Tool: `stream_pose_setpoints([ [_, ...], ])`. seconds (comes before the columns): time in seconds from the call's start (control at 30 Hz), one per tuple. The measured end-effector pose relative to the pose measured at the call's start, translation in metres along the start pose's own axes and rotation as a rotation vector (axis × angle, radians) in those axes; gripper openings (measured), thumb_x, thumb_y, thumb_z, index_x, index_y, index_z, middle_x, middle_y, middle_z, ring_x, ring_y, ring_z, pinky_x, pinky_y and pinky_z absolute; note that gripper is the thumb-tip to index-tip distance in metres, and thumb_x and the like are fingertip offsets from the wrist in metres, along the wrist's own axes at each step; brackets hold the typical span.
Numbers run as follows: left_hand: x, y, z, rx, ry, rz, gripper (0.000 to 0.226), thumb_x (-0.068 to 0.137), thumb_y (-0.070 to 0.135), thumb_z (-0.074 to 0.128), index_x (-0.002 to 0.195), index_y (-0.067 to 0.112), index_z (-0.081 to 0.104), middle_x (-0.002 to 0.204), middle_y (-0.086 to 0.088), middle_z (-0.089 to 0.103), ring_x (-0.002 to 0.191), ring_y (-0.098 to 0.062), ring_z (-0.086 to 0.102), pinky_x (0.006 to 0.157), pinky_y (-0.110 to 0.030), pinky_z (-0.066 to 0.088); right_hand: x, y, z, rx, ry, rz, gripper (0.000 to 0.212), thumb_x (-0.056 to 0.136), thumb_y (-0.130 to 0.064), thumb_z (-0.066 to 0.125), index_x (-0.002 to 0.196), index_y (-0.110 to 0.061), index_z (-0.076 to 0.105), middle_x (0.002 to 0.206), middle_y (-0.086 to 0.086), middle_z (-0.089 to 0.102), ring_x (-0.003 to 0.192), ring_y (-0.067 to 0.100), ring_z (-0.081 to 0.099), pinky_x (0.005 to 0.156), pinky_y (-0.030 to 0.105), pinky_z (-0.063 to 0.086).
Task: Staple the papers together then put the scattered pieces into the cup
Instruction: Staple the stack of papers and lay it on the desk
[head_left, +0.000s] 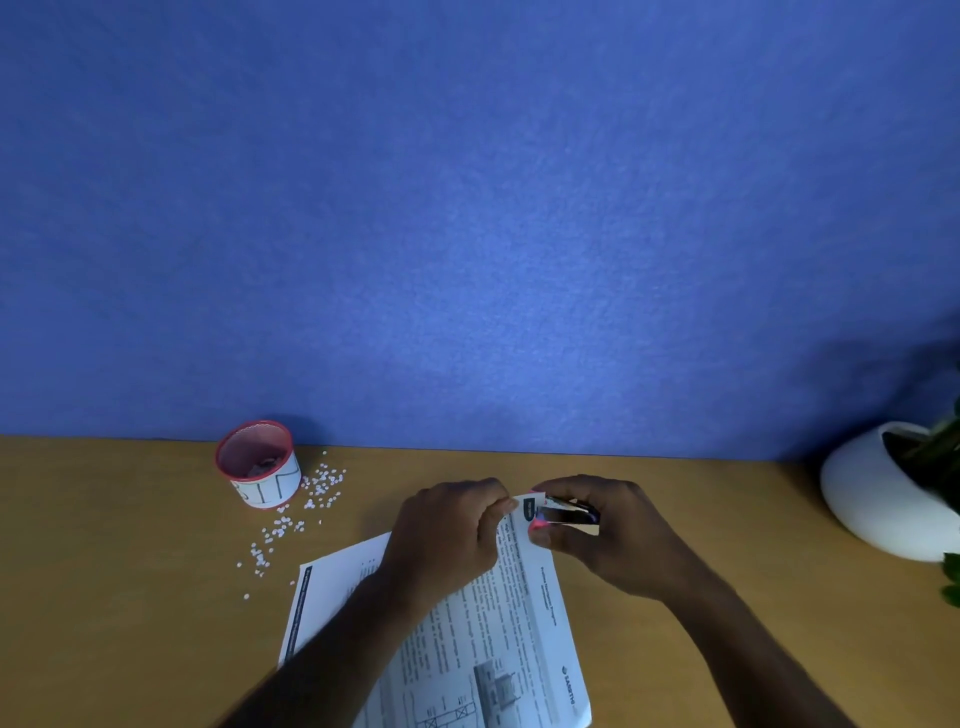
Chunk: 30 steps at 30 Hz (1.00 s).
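- A person's two bare hands meet at the far corner of a stack of white printed paper sheets (524, 618) lying on a tan wooden desk (130, 597) below a blue wall.
- The left hand (447, 530) curls over the papers, fingertips pinching the corner to hold the sheets aligned.
- The right hand (592, 525) is closed around a small dark stapler (569, 514), its mouth set over that corner.
- Judged best practice: keep the sheet edges square, seat the corner fully inside the stapler, then squeeze firmly in one press, with the left fingertips clear of it.
- Small white round paper pieces (306, 504) lie scattered on the desk beside a red-rimmed white cup (260, 467), well left of the hands, not yet collected.
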<state>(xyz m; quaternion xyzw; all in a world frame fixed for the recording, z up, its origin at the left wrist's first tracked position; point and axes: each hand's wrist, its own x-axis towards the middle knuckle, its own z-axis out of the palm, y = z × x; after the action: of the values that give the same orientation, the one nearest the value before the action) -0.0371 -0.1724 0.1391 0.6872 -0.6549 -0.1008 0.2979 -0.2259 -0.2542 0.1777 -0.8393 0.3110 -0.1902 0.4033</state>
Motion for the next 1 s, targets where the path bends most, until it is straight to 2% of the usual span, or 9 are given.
stream_pose_setpoints([
  [0.1, -0.0014, 0.0025, -0.0020, 0.005, -0.028, 0.012, 0.022, 0.101, 0.041, 0.051, 0.095, 0.027, 0.067, 0.091, 0.010, 0.076, 0.067, -0.007, 0.066, 0.060, -0.021, 0.050, 0.0011, 0.0016, 0.0017, -0.009, -0.011, 0.002, 0.019, 0.085, -0.019, 0.077, 0.105, -0.019, 0.075, 0.099, -0.019, 0.075, 0.093, 0.003, 0.071, 0.079, 0.021, 0.056],
  [0.23, -0.0013, 0.0033, -0.0041, 0.022, -0.050, 0.037, 0.028, 0.100, 0.045, 0.045, 0.100, 0.027, 0.067, 0.095, 0.009, 0.076, 0.071, -0.009, 0.068, 0.063, -0.022, 0.051, 0.0021, 0.0022, 0.0000, -0.031, -0.017, 0.002, 0.021, 0.084, -0.018, 0.078, 0.104, -0.020, 0.076, 0.099, -0.017, 0.076, 0.094, 0.003, 0.071, 0.082, 0.022, 0.057],
  [0.33, -0.0009, 0.0031, -0.0034, 0.039, -0.067, 0.051, 0.028, 0.100, 0.044, 0.044, 0.104, 0.028, 0.067, 0.098, 0.008, 0.075, 0.076, -0.011, 0.068, 0.071, -0.030, 0.056, 0.0032, 0.0004, -0.0021, -0.069, -0.052, -0.012, 0.017, 0.085, -0.021, 0.077, 0.101, -0.020, 0.076, 0.097, -0.015, 0.077, 0.091, 0.007, 0.071, 0.079, 0.030, 0.058],
  [0.47, -0.0009, 0.0030, 0.0004, 0.017, -0.044, 0.061, 0.033, 0.096, 0.047, 0.040, 0.099, 0.028, 0.067, 0.095, 0.007, 0.076, 0.074, -0.013, 0.068, 0.068, -0.032, 0.057, 0.0046, 0.0003, -0.0028, -0.093, -0.040, -0.008, 0.013, 0.083, -0.024, 0.079, 0.095, -0.021, 0.077, 0.090, -0.014, 0.077, 0.084, 0.009, 0.071, 0.075, 0.039, 0.057],
  [0.67, -0.0026, 0.0022, 0.0024, -0.005, -0.029, 0.101, 0.035, 0.096, 0.048, 0.040, 0.101, 0.028, 0.068, 0.096, 0.008, 0.076, 0.073, -0.012, 0.069, 0.063, -0.024, 0.052, 0.0050, 0.0050, -0.0026, -0.120, -0.037, -0.023, 0.013, 0.080, -0.032, 0.079, 0.091, -0.024, 0.078, 0.085, -0.010, 0.077, 0.076, 0.014, 0.071, 0.069, 0.044, 0.056],
  [0.77, -0.0033, 0.0021, 0.0016, -0.031, -0.009, 0.116, 0.033, 0.094, 0.048, 0.044, 0.100, 0.027, 0.070, 0.096, 0.009, 0.076, 0.073, -0.012, 0.070, 0.060, -0.015, 0.041, 0.0039, 0.0054, 0.0001, -0.159, -0.003, -0.086, 0.019, 0.080, -0.039, 0.074, 0.090, -0.023, 0.077, 0.083, -0.010, 0.077, 0.070, 0.015, 0.068, 0.064, 0.043, 0.054],
  [0.87, -0.0022, 0.0035, -0.0005, -0.037, 0.002, 0.140, 0.031, 0.095, 0.046, 0.045, 0.097, 0.027, 0.070, 0.090, 0.010, 0.075, 0.069, -0.009, 0.067, 0.060, -0.016, 0.038, 0.0029, 0.0059, 0.0021, -0.135, 0.046, -0.111, 0.009, 0.080, -0.024, 0.080, 0.089, -0.022, 0.080, 0.080, -0.013, 0.077, 0.064, 0.013, 0.067, 0.057, 0.037, 0.053],
  [1.0, -0.0027, 0.0033, -0.0008, -0.028, 0.012, 0.172, 0.024, 0.094, 0.043, 0.051, 0.094, 0.027, 0.070, 0.085, 0.010, 0.075, 0.064, -0.008, 0.065, 0.056, -0.011, 0.032, 0.0020, 0.0080, 0.0032, -0.079, 0.069, -0.124, 0.012, 0.078, -0.016, 0.082, 0.089, -0.021, 0.082, 0.084, -0.016, 0.078, 0.065, 0.010, 0.071, 0.055, 0.036, 0.054],
])
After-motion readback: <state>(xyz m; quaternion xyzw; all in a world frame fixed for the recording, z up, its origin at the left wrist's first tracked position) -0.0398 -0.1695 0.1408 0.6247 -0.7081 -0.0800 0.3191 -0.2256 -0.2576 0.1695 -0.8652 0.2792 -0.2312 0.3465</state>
